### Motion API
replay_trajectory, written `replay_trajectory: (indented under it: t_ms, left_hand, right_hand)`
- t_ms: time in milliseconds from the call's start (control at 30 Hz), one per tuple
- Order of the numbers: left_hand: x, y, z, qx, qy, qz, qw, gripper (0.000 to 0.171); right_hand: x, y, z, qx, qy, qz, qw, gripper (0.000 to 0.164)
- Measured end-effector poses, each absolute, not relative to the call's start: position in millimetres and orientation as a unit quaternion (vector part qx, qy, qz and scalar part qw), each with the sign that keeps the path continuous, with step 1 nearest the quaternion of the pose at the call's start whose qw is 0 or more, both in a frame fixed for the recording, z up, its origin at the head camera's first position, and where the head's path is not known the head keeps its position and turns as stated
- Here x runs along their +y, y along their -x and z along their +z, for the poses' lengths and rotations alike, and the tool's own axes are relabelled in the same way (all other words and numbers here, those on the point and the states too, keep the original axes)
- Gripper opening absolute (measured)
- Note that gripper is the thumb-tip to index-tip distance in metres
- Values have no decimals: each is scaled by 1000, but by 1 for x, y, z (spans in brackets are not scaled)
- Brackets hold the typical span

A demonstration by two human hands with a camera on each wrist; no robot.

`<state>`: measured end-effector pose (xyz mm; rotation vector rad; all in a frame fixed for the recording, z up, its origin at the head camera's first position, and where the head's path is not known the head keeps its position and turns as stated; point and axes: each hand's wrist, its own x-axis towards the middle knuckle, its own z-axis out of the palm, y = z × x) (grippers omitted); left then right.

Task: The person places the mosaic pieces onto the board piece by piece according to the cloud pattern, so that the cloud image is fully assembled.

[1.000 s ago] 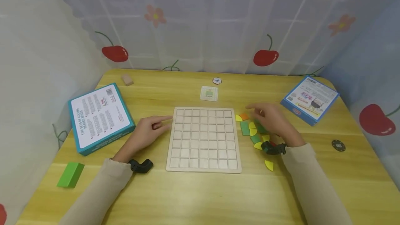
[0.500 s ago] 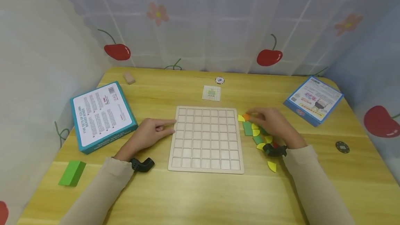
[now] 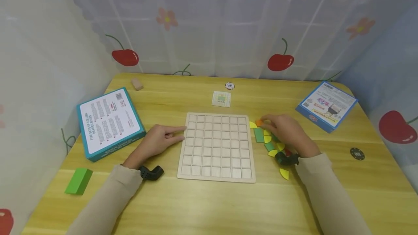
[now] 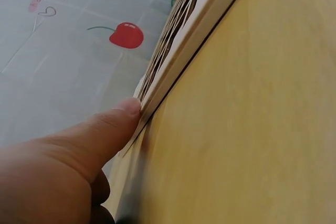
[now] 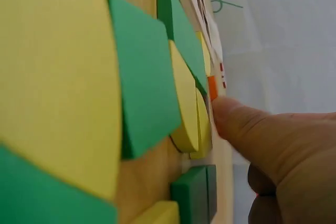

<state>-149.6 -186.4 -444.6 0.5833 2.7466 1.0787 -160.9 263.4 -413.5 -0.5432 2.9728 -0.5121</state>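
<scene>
A pale wooden grid board (image 3: 216, 148) lies flat on the table in the head view. My left hand (image 3: 160, 140) touches its left edge with extended thumb and index finger; in the left wrist view the thumb (image 4: 113, 124) meets the board's side. Right of the board, my right hand (image 3: 285, 130) pinches an orange piece (image 3: 259, 123), mostly covered by the fingertips. Around it lie flat yellow quarter-round pieces (image 3: 284, 173) and green pieces (image 3: 259, 135), with a bit of red showing by the wrist. The right wrist view shows the thumb against the orange piece (image 5: 212, 86).
Behind the board lie a pattern card (image 3: 221, 99) and a white chip (image 3: 230, 86). A teal box (image 3: 111, 122) stands left, with a green block (image 3: 79, 181) nearer and a small wooden block (image 3: 137, 84) farther back. At right are a blue box (image 3: 326, 106) and a black chip (image 3: 357, 153).
My right fingers have come down from above the pieces onto the orange one and closed on it. The left hand stays at the board's edge. The head view has shifted slightly.
</scene>
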Motion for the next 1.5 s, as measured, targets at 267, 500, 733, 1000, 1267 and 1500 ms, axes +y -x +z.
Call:
replay_trajectory:
  t_ms: [267, 500, 733, 1000, 1267, 1500]
  left_hand:
    - [-183, 149, -444, 919, -196, 339, 52, 37]
    - [-183, 148, -443, 920, -196, 335, 51, 37]
    - [-184, 148, -444, 920, -199, 336, 43, 36]
    - [-184, 148, -446, 918, -207, 336, 40, 37]
    - [-184, 149, -447, 919, -205, 336, 41, 37]
    - [-184, 149, -449, 917, -208, 337, 32, 37]
  right_hand:
    - [250, 157, -400, 971, 155, -184, 20, 33]
    - [214, 156, -396, 963, 168, -212, -1, 30]
    - [173, 153, -398, 955, 145, -258, 19, 29]
    - [143, 151, -412, 945, 159, -287, 3, 32]
    - [134, 147, -436, 941, 166, -293, -12, 34]
    - [131, 140, -449, 946, 173, -257, -93, 32]
